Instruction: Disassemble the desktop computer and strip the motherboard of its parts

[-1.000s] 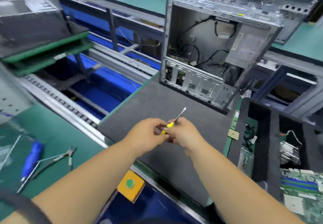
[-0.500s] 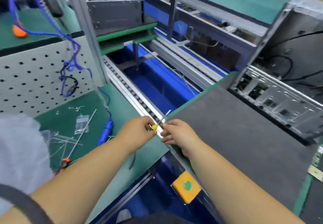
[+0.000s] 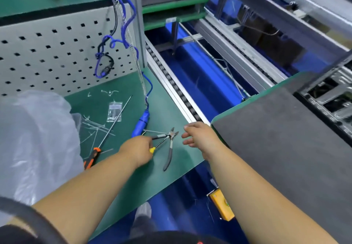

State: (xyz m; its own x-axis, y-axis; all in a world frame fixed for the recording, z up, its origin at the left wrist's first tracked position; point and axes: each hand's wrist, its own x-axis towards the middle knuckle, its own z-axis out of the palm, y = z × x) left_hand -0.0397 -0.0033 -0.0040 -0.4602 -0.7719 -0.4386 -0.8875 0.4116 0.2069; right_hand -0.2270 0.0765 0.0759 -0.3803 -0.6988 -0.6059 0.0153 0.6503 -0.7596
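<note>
Left hand (image 3: 137, 149) fingers grip small screwdriver (image 3: 158, 146)

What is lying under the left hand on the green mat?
The left hand holds a small yellow-handled screwdriver over the green mat; its shaft reaches the side cutters lying there. Most of the yellow handle is covered by the fingers.

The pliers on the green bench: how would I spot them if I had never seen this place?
Start at the green bench in front of the pegboard, between the person's two hands. The pliers lie flat there, jaws pointing away and slightly open, just ahead of the left hand and its small yellow screwdriver. Their dark grey handles set them apart from the blue tool and the orange-handled screwdriver.
</note>
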